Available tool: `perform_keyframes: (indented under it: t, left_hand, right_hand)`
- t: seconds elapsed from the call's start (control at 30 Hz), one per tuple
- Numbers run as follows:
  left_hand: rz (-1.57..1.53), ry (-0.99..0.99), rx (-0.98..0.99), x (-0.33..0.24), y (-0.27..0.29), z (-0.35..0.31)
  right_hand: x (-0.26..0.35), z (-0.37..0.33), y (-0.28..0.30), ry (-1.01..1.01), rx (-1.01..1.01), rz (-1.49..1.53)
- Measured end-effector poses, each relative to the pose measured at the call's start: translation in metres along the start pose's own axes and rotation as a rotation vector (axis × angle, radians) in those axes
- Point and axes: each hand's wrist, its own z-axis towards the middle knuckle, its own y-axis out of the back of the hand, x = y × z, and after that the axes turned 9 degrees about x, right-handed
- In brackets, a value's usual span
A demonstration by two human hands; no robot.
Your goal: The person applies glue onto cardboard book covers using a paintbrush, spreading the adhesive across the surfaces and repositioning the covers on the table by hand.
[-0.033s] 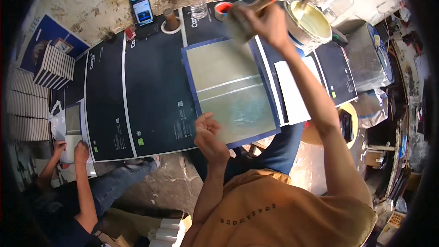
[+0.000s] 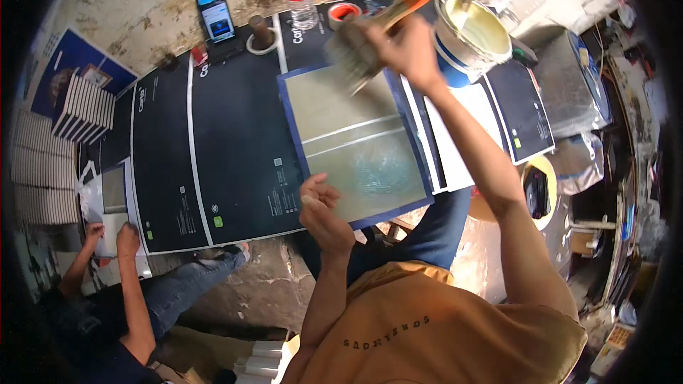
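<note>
Over the upper edge of a blue-bordered panel [image 2: 338, 103], a person's right hand [image 2: 413, 50] is clamped around an orange-handled brush [image 2: 410, 0]; motion blurs its bristles, so contact with the panel is unclear. By the panel's lower left edge, the left hand [image 2: 324, 210] curls loosely, gripping nothing. Right of the panel, the right forearm [image 2: 480, 146] partly hides a white sheet [image 2: 449, 153].

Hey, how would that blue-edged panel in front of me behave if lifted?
The blue-edged panel might fold along its two pale lines, which look like seams. Its flat greyish sections seem stiffer. The shiny patch may be wet, so possibly slippery.
</note>
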Motion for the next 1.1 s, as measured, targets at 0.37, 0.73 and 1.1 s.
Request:
perform_keyframes:
  t: [0.37,0.73,1.1]
  left_hand:
    - [0.057,-0.001,-0.046,0.001,0.000,-0.002]
    - [0.072,-0.015,-0.061,0.004,-0.002,0.001]
    - [-0.229,-0.106,0.253,-0.046,0.025,0.136]
  right_hand:
    - [-0.001,-0.110,0.086,-0.416,-0.021,-0.278]
    - [0.022,-0.198,0.051,-0.321,0.056,0.128]
    - [0.059,-0.221,0.123,-0.223,-0.348,0.131]
